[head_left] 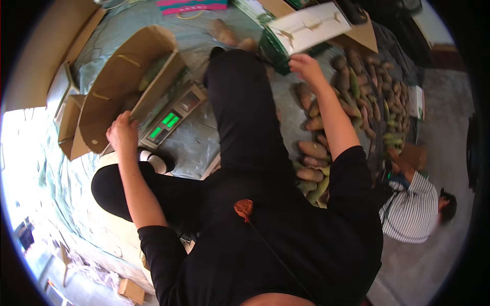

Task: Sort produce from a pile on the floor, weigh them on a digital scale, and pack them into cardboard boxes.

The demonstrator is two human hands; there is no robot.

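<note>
My left hand [122, 133] is closed at the near rim of a tall brown cardboard box [109, 79] with cord handles. The box stands open and tilted on a digital scale [171, 118], whose display glows green. Some greenish produce [153, 74] shows partly inside it. Ahead to the right, my right hand [306, 70] has its fingers curled together beside the lower edge of a white box [309, 25] with a branch pattern. Whatever those fingers pinch, if anything, is too small to make out. The white box rests over a green crate [275, 53].
Long brown and green produce [357, 84] lies in rows and heaps on the right. A few brown pieces [223, 31] lie ahead on the plastic sheet. Ahead sits a pink and teal box [191, 5]. Far right, a person in a striped shirt [411, 209] bends over the produce.
</note>
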